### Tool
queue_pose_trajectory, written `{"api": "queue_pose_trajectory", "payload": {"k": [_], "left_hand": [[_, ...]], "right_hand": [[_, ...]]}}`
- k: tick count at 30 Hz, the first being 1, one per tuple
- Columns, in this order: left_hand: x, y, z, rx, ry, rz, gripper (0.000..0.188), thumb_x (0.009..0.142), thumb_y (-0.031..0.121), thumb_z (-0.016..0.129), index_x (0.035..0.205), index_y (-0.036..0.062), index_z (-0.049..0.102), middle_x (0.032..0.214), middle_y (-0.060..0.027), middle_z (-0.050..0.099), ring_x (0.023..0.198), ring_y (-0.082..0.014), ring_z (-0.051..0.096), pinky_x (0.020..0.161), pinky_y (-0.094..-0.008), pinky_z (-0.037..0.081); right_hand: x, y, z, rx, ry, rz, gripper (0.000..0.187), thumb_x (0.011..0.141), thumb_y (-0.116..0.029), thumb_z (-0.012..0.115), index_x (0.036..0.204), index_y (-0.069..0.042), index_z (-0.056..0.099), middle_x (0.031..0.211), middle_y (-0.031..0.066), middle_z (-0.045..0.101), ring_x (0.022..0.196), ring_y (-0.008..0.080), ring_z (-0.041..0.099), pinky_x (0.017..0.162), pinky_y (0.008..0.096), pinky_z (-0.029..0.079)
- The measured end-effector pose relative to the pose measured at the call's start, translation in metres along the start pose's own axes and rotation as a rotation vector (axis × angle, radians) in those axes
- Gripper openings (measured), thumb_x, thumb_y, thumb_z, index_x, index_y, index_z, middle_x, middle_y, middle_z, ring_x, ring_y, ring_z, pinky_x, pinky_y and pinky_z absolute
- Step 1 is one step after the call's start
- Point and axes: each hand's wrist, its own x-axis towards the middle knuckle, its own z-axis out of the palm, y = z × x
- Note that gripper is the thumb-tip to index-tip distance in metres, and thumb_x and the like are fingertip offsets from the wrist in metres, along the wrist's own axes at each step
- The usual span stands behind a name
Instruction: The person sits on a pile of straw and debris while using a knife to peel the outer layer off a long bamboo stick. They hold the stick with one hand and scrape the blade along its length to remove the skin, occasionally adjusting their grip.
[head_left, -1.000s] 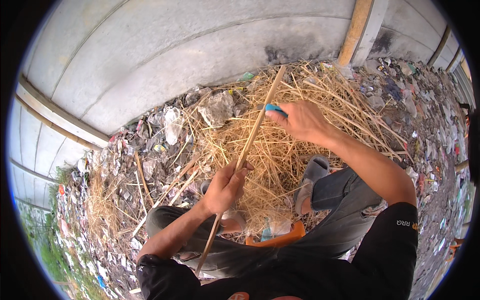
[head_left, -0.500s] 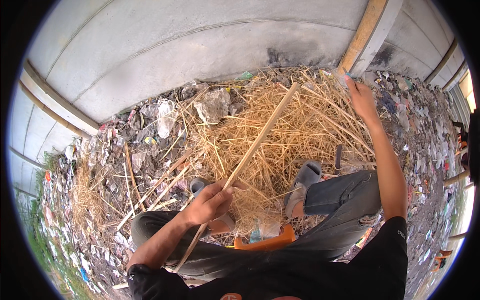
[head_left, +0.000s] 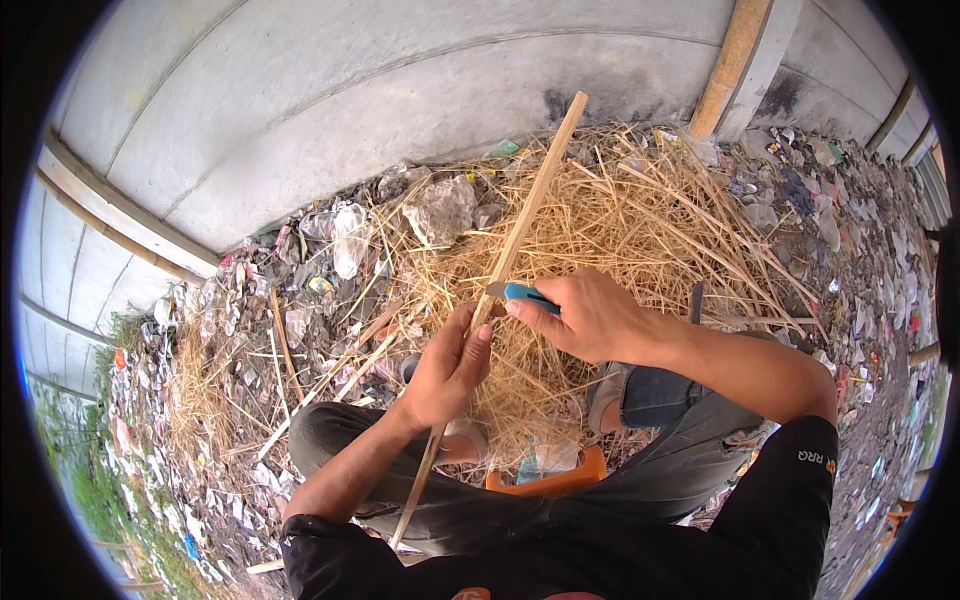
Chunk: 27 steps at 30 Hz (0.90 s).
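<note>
My left hand [head_left: 450, 365] is closed round a long, pale strip of bamboo or wood [head_left: 540, 190], which slants from my lap up toward the wall. In my right hand [head_left: 590, 315] is a blue-handled utility knife [head_left: 530, 297]. Its blade meets the strip just above my left fingers; the blade's edge is too small to make out. Beneath both hands lies a heap of straw-like shavings [head_left: 640, 220], between my sandalled feet.
A grey panel wall [head_left: 400, 90] with a wooden post [head_left: 730, 70] stands ahead. A pale rock [head_left: 440, 211] sits at the heap's left edge. Loose strips [head_left: 325, 398] and plastic litter cover the ground at left. An orange plastic piece [head_left: 555, 482] is under my legs.
My right hand has come from the far right, out by the post, down to the strip with the knife. The strip's far end now points more steeply up, against the wall.
</note>
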Motion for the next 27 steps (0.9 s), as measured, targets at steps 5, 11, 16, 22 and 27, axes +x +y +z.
{"api": "queue_pose_trajectory", "payload": {"k": [5, 11, 16, 22, 27], "left_hand": [[0.001, -0.003, 0.001, 0.005, -0.032, 0.04, 0.023, 0.11, 0.019, 0.045, 0.127, 0.004, 0.046, 0.073, 0.0069, 0.042, 0.059, -0.0016, 0.037, 0.052, -0.0198, 0.032], [0.001, 0.002, 0.002, 0.115, 0.006, -0.01, 0.021, 0.11, 0.018, 0.045, 0.125, 0.0047, 0.048, 0.069, 0.0076, 0.042, 0.054, -0.0018, 0.037, 0.049, -0.0201, 0.032], [-0.016, -0.001, 0.002, 0.034, -0.073, -0.106, 0.021, 0.11, 0.018, 0.044, 0.125, 0.0046, 0.049, 0.067, 0.0078, 0.041, 0.053, -0.002, 0.038, 0.049, -0.0207, 0.032], [-0.016, -0.004, -0.001, 0.07, -0.133, -0.083, 0.023, 0.109, 0.018, 0.045, 0.129, 0.0054, 0.048, 0.07, 0.0097, 0.037, 0.057, -0.001, 0.035, 0.05, -0.0209, 0.03], [-0.016, -0.005, -0.006, 0.142, -0.125, -0.07, 0.024, 0.109, 0.019, 0.045, 0.128, 0.0052, 0.049, 0.071, 0.008, 0.041, 0.058, -0.0023, 0.038, 0.051, -0.0227, 0.033]], "right_hand": [[-0.002, -0.008, 0.01, -0.012, -0.056, -0.047, 0.065, 0.102, -0.055, 0.047, 0.074, 0.0, 0.065, 0.053, 0.0186, 0.058, 0.05, 0.0353, 0.064, 0.048, 0.0463, 0.048], [0.016, 0.026, 0.003, -0.165, 0.071, 0.05, 0.068, 0.102, -0.062, 0.042, 0.076, -0.006, 0.069, 0.048, 0.0067, 0.051, 0.04, 0.0232, 0.05, 0.042, 0.0372, 0.041], [0.036, 0.086, -0.043, -0.308, 0.228, 0.285, 0.072, 0.103, -0.065, 0.035, 0.074, -0.008, 0.067, 0.049, -0.0018, 0.04, 0.043, 0.0152, 0.041, 0.045, 0.034, 0.038], [0.039, 0.12, -0.078, -0.314, 0.347, 0.436, 0.074, 0.102, -0.067, 0.038, 0.068, -0.005, 0.062, 0.049, 0.0017, 0.046, 0.045, 0.0205, 0.047, 0.05, 0.0406, 0.041], [0.048, 0.134, -0.078, -0.224, 0.506, 0.562, 0.076, 0.101, -0.067, 0.04, 0.065, -0.004, 0.061, 0.051, 0.006, 0.051, 0.049, 0.0222, 0.052, 0.055, 0.0427, 0.043]]}}
